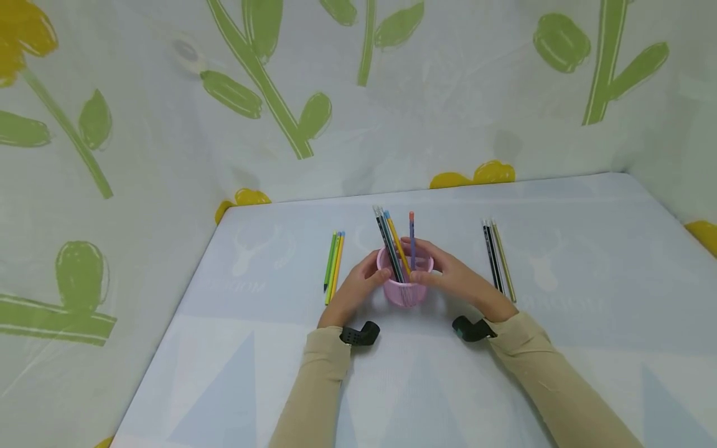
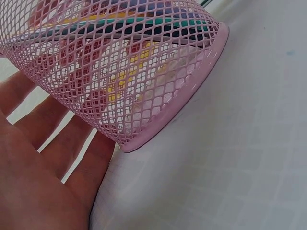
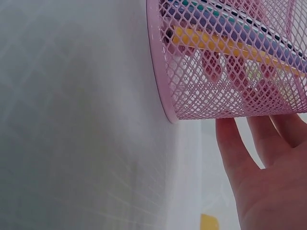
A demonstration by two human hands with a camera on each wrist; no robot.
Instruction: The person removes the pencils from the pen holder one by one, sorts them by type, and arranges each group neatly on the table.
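A pink mesh pencil cup (image 1: pixel 404 296) stands on the table between both hands. My left hand (image 1: pixel 357 287) grips its left side, thumb at the front rim. From the opposite side my right hand (image 1: pixel 452 274) holds it, thumb near the front and fingers round the back. Several dark pencils (image 1: pixel 388 241), a yellow pencil (image 1: pixel 397 244) and a purple pencil (image 1: pixel 412 241) with an orange end lean inside. In the left wrist view, spread fingers (image 2: pixel 53 127) curve behind the mesh. The right wrist view shows the cup's base rim (image 3: pixel 158 72) close to the tabletop.
Left of the cup lie a green pencil (image 1: pixel 330 261) and yellow pencils (image 1: pixel 337 264) side by side. Black pencils (image 1: pixel 491 252) and a gold-coloured pencil (image 1: pixel 504 261) lie to the right. Behind the pale table (image 1: pixel 235 354) rises a flower-printed backdrop (image 1: pixel 448 112).
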